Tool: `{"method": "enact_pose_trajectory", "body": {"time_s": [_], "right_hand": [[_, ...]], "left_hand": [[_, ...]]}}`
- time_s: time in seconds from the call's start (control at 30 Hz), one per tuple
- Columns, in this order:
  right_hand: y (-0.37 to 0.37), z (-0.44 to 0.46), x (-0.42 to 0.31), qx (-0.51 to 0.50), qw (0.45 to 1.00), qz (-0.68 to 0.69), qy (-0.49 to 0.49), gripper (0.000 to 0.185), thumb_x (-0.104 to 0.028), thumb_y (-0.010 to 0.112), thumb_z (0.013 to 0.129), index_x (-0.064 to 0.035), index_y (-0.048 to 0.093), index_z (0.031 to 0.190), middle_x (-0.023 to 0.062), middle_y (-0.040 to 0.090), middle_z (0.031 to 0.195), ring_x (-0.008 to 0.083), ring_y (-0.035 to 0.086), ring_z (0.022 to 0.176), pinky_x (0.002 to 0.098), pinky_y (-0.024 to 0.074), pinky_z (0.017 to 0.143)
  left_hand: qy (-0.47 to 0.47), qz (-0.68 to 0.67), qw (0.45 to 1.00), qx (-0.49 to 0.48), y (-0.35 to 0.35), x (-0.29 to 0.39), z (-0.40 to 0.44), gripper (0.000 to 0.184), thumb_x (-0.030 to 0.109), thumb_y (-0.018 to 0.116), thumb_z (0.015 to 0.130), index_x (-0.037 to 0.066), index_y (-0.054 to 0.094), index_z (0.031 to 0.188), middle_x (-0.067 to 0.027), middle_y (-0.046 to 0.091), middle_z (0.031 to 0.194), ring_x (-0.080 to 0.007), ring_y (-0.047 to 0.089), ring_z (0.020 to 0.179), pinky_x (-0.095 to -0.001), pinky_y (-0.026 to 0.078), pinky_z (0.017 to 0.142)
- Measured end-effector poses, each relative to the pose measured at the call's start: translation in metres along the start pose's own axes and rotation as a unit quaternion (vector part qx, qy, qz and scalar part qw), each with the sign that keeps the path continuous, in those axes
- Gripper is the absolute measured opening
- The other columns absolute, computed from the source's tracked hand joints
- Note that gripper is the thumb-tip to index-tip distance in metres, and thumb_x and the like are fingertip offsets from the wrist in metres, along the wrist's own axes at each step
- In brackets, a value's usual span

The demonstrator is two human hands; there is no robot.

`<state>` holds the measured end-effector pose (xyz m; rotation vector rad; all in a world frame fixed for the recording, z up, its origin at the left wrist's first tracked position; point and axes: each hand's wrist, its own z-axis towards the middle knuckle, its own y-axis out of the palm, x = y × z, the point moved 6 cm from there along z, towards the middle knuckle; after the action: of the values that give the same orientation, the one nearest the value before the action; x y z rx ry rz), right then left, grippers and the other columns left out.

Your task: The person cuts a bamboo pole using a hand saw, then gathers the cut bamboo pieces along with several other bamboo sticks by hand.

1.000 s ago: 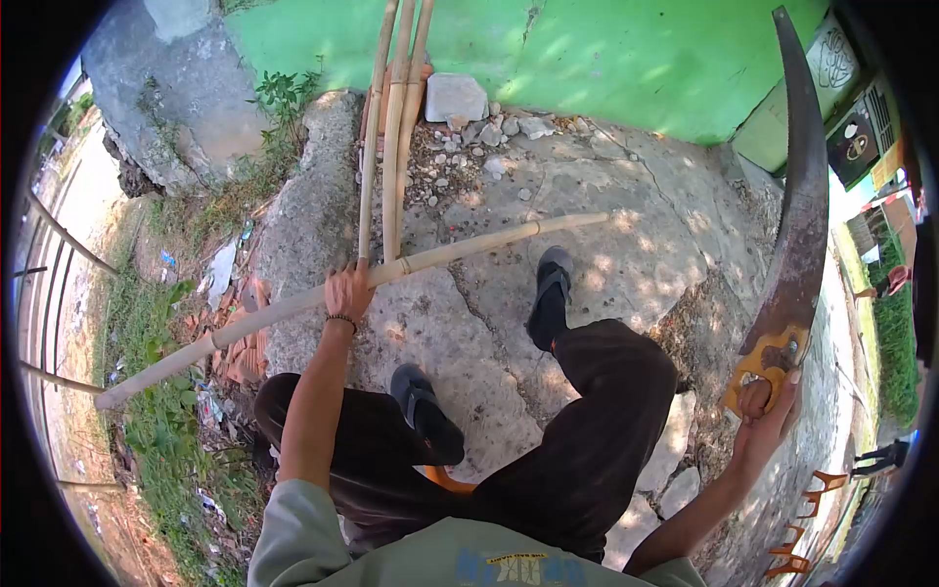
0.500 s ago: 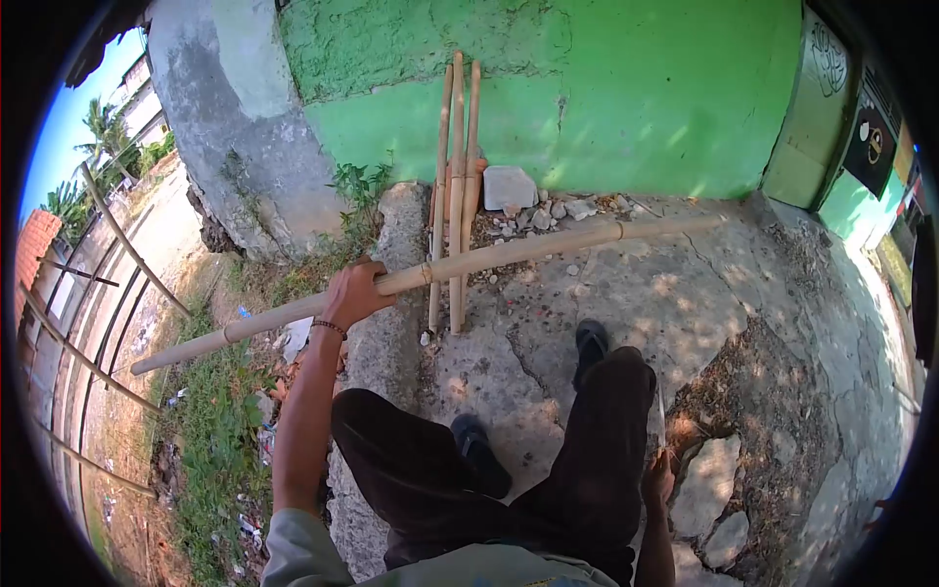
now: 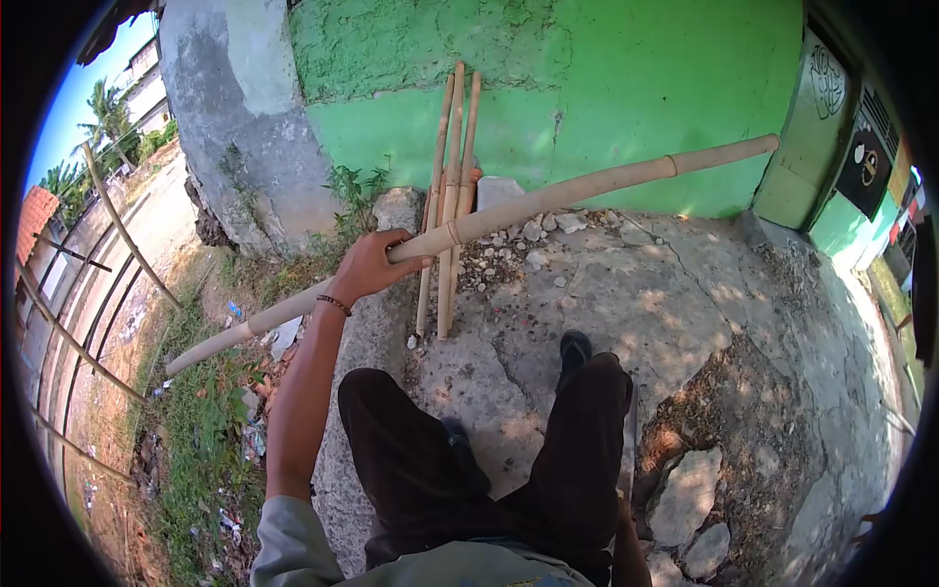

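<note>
My left hand is wrapped round a long bamboo pole, a little left of its middle. The pole slants up to the right, its right end raised in front of the green wall. Low beside my right leg is my right hand, mostly hidden by the leg. A thin edge of the saw blade shows just above that hand. Several shorter bamboo poles lean upright against the wall, beyond the held pole.
A pale stone block and rubble lie at the foot of the green wall. Broken concrete slabs are at the lower right. Grass and litter border the left, beside bamboo rails. A door stands at the right.
The pole in my left hand has been lifted, its right end now higher. My right hand has dropped with the saw from far right to beside my leg. The view has tilted up.
</note>
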<state>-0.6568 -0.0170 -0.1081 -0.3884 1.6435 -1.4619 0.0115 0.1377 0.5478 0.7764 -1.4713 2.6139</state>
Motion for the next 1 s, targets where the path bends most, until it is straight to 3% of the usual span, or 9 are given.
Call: {"method": "enact_pose_trajectory", "body": {"time_s": [0.1, 0.3, 0.37, 0.5, 0.63, 0.77, 0.83, 0.9, 1.0], "right_hand": [[-0.120, 0.049, -0.073, -0.052, 0.977, 0.059, 0.198, 0.034, -0.027, 0.061, 0.088, -0.0063, 0.067, 0.115, 0.0236, 0.068, 0.112, 0.0424, 0.066, 0.098, 0.0488, 0.0549, 0.080], [-0.360, 0.190, -0.151, 0.209, 0.961, 0.128, 0.126, 0.033, -0.015, 0.059, 0.096, -0.0007, 0.063, 0.125, 0.0164, 0.070, 0.085, 0.0262, 0.069, 0.079, 0.0392, 0.0531, 0.073], [-0.441, 0.232, -0.198, 0.263, 0.945, 0.190, 0.052, 0.037, -0.015, 0.058, 0.098, -0.0048, 0.058, 0.133, 0.0107, 0.069, 0.093, 0.0230, 0.065, 0.086, 0.0407, 0.0504, 0.085], [-0.546, 0.304, -0.289, 0.326, 0.942, 0.055, -0.057, 0.051, -0.016, 0.066, 0.093, -0.0129, 0.051, 0.141, 0.0085, 0.064, 0.112, 0.0265, 0.059, 0.107, 0.0448, 0.0458, 0.097], [-0.550, 0.394, -0.325, 0.249, 0.952, -0.139, -0.109, 0.086, -0.025, 0.082, 0.079, -0.0199, 0.035, 0.151, 0.0094, 0.050, 0.134, 0.0333, 0.041, 0.132, 0.0551, 0.0320, 0.111], [-0.500, 0.463, -0.281, 0.101, 0.961, -0.252, -0.059, 0.098, -0.032, 0.086, 0.071, -0.0229, 0.031, 0.152, 0.0114, 0.043, 0.141, 0.0331, 0.037, 0.137, 0.0603, 0.0267, 0.112], [-0.479, 0.475, -0.251, 0.023, 0.953, -0.298, -0.038, 0.090, -0.040, 0.088, 0.067, -0.0198, 0.044, 0.142, 0.0114, 0.054, 0.134, 0.0354, 0.043, 0.133, 0.0687, 0.0239, 0.109], [-0.472, 0.473, -0.237, -0.028, 0.978, -0.206, 0.019, 0.064, -0.040, 0.085, 0.067, -0.0125, 0.062, 0.120, 0.0144, 0.068, 0.109, 0.0357, 0.060, 0.113, 0.0600, 0.0380, 0.104], [-0.461, 0.456, -0.227, 0.030, 0.980, -0.181, -0.075, 0.035, -0.034, 0.079, 0.068, -0.0080, 0.070, 0.089, 0.0181, 0.069, 0.083, 0.0387, 0.067, 0.086, 0.0485, 0.0517, 0.081]], "left_hand": [[0.009, 0.025, 0.999, 0.023, 0.004, 0.010, 0.003, 0.051, 0.051, 0.077, 0.079, 0.004, 0.071, 0.100, -0.0144, 0.067, 0.070, -0.0301, 0.067, 0.063, -0.0404, 0.053, 0.063], [0.059, 0.074, 0.993, 0.074, 0.004, 0.010, 0.004, 0.049, 0.050, 0.074, 0.082, 0.007, 0.069, 0.104, -0.0153, 0.069, 0.074, -0.0352, 0.068, 0.067, -0.0440, 0.053, 0.062], [0.079, 0.090, 0.989, 0.088, 0.010, 0.003, 0.006, 0.049, 0.050, 0.073, 0.082, 0.007, 0.068, 0.106, -0.0154, 0.069, 0.075, -0.0361, 0.068, 0.068, -0.0446, 0.053, 0.062], [0.055, 0.134, 0.988, 0.054, 0.041, -0.021, 0.008, 0.049, 0.050, 0.072, 0.083, 0.010, 0.065, 0.109, -0.0150, 0.070, 0.078, -0.0364, 0.068, 0.072, -0.0458, 0.054, 0.064], [0.069, 0.149, 0.986, -0.032, 0.086, -0.030, 0.019, 0.050, 0.051, 0.071, 0.083, 0.011, 0.064, 0.112, -0.0150, 0.071, 0.083, -0.0361, 0.069, 0.076, -0.0475, 0.054, 0.066], [0.109, 0.136, 0.982, -0.075, 0.130, -0.038, 0.033, 0.050, 0.052, 0.069, 0.083, 0.011, 0.063, 0.112, -0.0141, 0.071, 0.087, -0.0362, 0.069, 0.077, -0.0486, 0.055, 0.067], [0.106, 0.131, 0.981, -0.093, 0.135, -0.029, 0.029, 0.051, 0.052, 0.068, 0.084, 0.012, 0.062, 0.114, -0.0141, 0.071, 0.087, -0.0360, 0.069, 0.078, -0.0490, 0.054, 0.067], [0.143, 0.139, 0.977, -0.071, 0.137, -0.026, 0.025, 0.047, 0.051, 0.070, 0.082, 0.014, 0.062, 0.109, -0.0120, 0.070, 0.091, -0.0352, 0.069, 0.078, -0.0465, 0.054, 0.066], [0.116, 0.144, 0.978, -0.095, 0.131, -0.029, 0.015, 0.051, 0.053, 0.072, 0.080, 0.015, 0.060, 0.111, -0.0107, 0.070, 0.093, -0.0334, 0.068, 0.084, -0.0469, 0.052, 0.078]]}}
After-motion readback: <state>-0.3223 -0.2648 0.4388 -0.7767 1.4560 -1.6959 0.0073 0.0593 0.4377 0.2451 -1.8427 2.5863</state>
